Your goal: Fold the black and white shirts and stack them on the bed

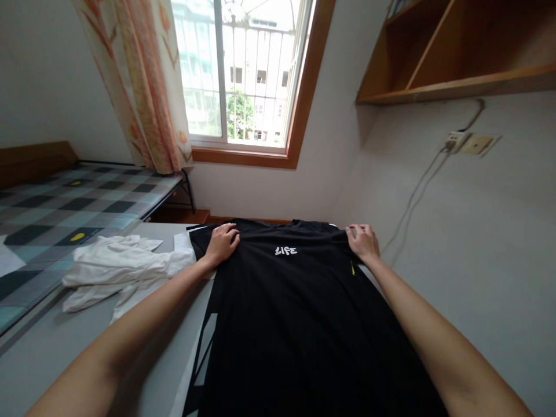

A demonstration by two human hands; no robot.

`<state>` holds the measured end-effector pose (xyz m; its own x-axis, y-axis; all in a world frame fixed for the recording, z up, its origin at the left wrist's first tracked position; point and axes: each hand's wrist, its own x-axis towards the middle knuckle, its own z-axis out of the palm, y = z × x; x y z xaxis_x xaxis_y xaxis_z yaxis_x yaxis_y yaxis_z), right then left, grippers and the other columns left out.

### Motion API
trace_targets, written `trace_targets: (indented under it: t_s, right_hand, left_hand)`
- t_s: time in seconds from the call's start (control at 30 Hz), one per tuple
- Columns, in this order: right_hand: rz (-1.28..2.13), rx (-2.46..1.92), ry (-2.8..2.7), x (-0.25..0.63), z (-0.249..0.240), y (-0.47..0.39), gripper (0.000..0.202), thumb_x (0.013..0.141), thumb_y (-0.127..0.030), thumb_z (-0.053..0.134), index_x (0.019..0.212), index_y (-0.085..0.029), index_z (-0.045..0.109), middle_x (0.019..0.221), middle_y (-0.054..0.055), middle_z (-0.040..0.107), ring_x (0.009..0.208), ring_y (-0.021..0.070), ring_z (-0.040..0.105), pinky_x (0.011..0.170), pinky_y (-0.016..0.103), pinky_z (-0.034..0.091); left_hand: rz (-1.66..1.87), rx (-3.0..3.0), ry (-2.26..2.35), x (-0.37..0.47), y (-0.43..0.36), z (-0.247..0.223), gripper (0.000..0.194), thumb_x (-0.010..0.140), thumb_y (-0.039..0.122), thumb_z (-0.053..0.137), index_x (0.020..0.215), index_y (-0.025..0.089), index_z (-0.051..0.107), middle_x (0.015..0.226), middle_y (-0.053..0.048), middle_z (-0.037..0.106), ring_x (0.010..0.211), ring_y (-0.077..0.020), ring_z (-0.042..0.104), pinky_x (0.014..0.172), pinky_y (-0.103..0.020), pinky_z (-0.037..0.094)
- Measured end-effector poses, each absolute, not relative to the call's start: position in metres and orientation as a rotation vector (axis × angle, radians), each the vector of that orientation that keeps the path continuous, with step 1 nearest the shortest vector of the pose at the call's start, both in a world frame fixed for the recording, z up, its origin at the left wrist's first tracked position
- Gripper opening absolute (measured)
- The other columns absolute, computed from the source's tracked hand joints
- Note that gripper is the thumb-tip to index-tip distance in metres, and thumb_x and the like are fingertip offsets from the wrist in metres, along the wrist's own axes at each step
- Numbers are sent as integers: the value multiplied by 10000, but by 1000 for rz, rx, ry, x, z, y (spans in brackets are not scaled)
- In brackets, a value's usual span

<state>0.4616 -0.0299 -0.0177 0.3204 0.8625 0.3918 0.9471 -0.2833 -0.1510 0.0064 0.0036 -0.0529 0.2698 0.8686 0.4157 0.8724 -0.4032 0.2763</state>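
Note:
A black T-shirt (295,313) lies spread out before me, its collar end away from me, with white lettering on the chest and a small yellow mark near the right side. My left hand (223,243) is on its far left shoulder, fingers bent and closed on the cloth. At the far right shoulder, my right hand (364,241) has its thumb and fingers closed at the shirt's edge. The fingertips of both hands are partly hidden. The shirt's near end runs out of view at the bottom.
White crumpled clothing (125,263) lies on the grey table (56,359), left of the shirt. Beyond it stands a bed with a checked cover (117,191). A wall with a socket (458,141) and hanging cable (412,200) borders the right, under a wooden shelf (469,84).

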Motion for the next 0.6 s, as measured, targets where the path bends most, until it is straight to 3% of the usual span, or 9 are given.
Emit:
trace_targets:
  t_s: [0.1, 0.2, 0.27, 0.33, 0.43, 0.6]
  right_hand:
    - [-250, -2178, -1958, 461, -27, -39, 434, 951, -420, 401, 1298, -247, 596, 1442, 120, 487, 1357, 308, 392, 1092, 498, 324]
    - [-154, -2497, -1763, 469, -36, -50, 491, 939, -467, 410, 1321, -211, 581, 1475, 176, 447, 1396, 407, 307, 1054, 652, 277]
    - [-199, -2575, -1633, 469, -35, -60, 525, 946, -472, 392, 1341, -171, 561, 1491, 218, 407, 1388, 438, 304, 1030, 673, 283]
    - [-312, -2521, -1662, 463, -27, -73, 495, 943, -425, 414, 1342, -166, 551, 1474, 227, 421, 1356, 422, 364, 1019, 631, 325]
    - [-359, -2479, -1754, 449, -10, -96, 403, 924, -361, 457, 1263, -189, 593, 1294, 205, 586, 1183, 352, 554, 939, 508, 436]
    - [154, -2571, -1961, 436, 3, -143, 344, 890, -478, 497, 808, -204, 688, 869, 122, 714, 844, 267, 682, 705, 334, 488]
  left_hand:
    - [-873, -2647, -1496, 5, -11, -52, 336, 960, 335, 398, 1089, 236, 693, 1319, -64, 607, 1258, -223, 504, 1116, -407, 322]
    - [-771, -2856, -1372, 2, -29, -55, 333, 957, 329, 403, 1072, 235, 701, 1222, -60, 664, 1183, -204, 561, 1089, -391, 362]
    - [-712, -2907, -1350, -1, -41, -56, 310, 937, 308, 436, 1082, 243, 702, 1246, -59, 650, 1205, -212, 546, 1089, -403, 364]
    - [-698, -2893, -1334, -6, -54, -56, 290, 909, 276, 476, 1096, 258, 697, 1293, -57, 616, 1238, -227, 512, 1093, -419, 358]
    - [-697, -2846, -1297, -14, -76, -50, 271, 885, 256, 509, 1088, 266, 689, 1245, -63, 614, 1186, -237, 515, 1049, -415, 387]
    - [-633, -2770, -1403, -25, -117, -37, 199, 884, 327, 513, 961, 250, 680, 984, -64, 640, 973, -232, 570, 893, -367, 434]
